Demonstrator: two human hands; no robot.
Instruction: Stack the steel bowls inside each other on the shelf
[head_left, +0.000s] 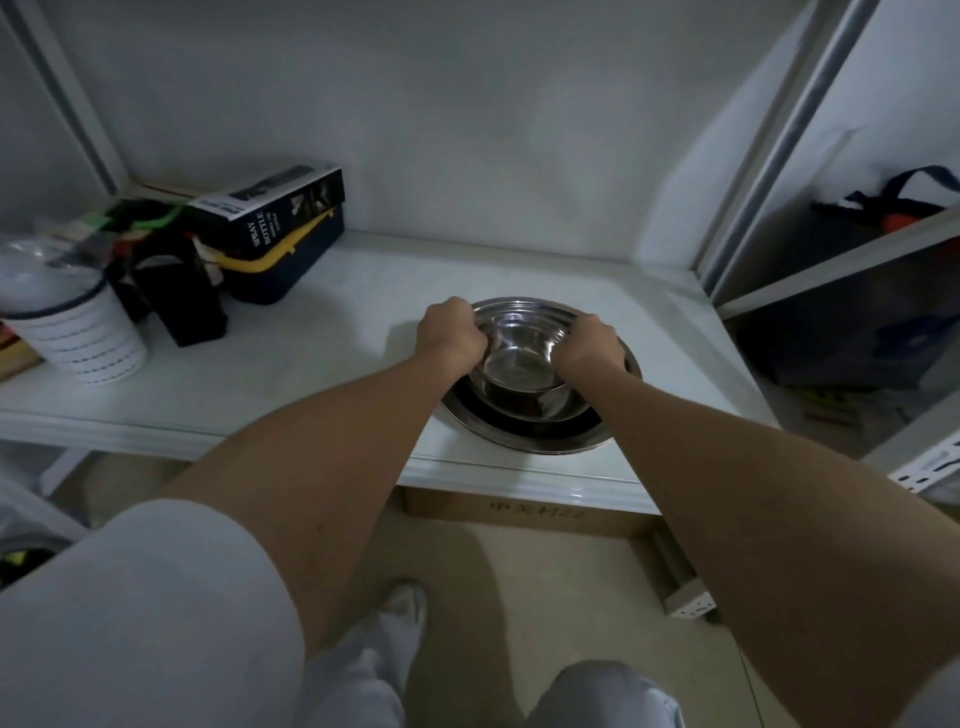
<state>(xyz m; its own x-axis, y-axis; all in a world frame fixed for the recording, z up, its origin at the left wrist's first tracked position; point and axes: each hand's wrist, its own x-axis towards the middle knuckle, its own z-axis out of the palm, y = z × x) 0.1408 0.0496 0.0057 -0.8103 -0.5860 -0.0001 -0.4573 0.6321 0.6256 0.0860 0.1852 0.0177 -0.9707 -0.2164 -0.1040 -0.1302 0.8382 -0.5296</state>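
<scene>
Nearest, two bare forearms reach forward over the white shelf (311, 364) from a person standing at its near edge. On the right part of the shelf, close to that edge, sits the stack of steel bowls (535, 395): a wide, shallow one at the bottom, at least one middle bowl inside it, and a small bowl (519, 358) uppermost. All open upward, so there is no long axis to speak of; the round rims lie roughly level, though the small one looks slightly raised at its far side.

The left hand (451, 335) is closed on the left rim of the small bowl, the right hand (589, 345) on its right rim, the two hands apart with the bowl between them. Nesting looks nearly finished; what seems left is to settle this top bowl flat and let go. No loose bowl shows elsewhere.

Farther left stand a white ribbed container (78, 332), a dark case (280, 270) and a spray-bottle box (270, 213), well apart from the bowls.
</scene>
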